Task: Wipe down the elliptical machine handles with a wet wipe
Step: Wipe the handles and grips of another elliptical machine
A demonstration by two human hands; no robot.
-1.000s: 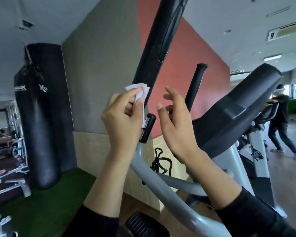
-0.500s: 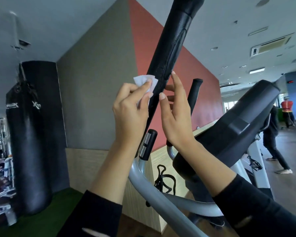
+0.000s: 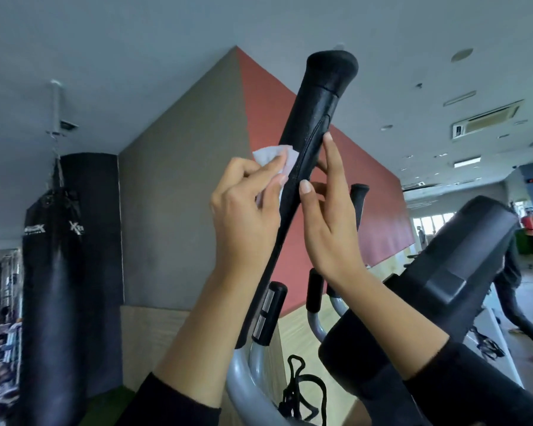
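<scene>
We see both forearms raised, dark sleeves pushed back. The left hand (image 3: 246,210) pinches the wet wipe (image 3: 270,156) btwn thumb and curled fingers, pressing it vs. the left side of the tall black handle (image 3: 314,118), approx. at mid-height. The right hand (image 3: 330,219) stays fairly wide: index straight up the handle's right edge, thumb tip touching its front, other fingers partly hidden behind it. The handle tilts right, top cap unwiped above both hands. Console (image 3: 443,290) sits lower right; punching bag (image 3: 53,272) hangs far left.
</scene>
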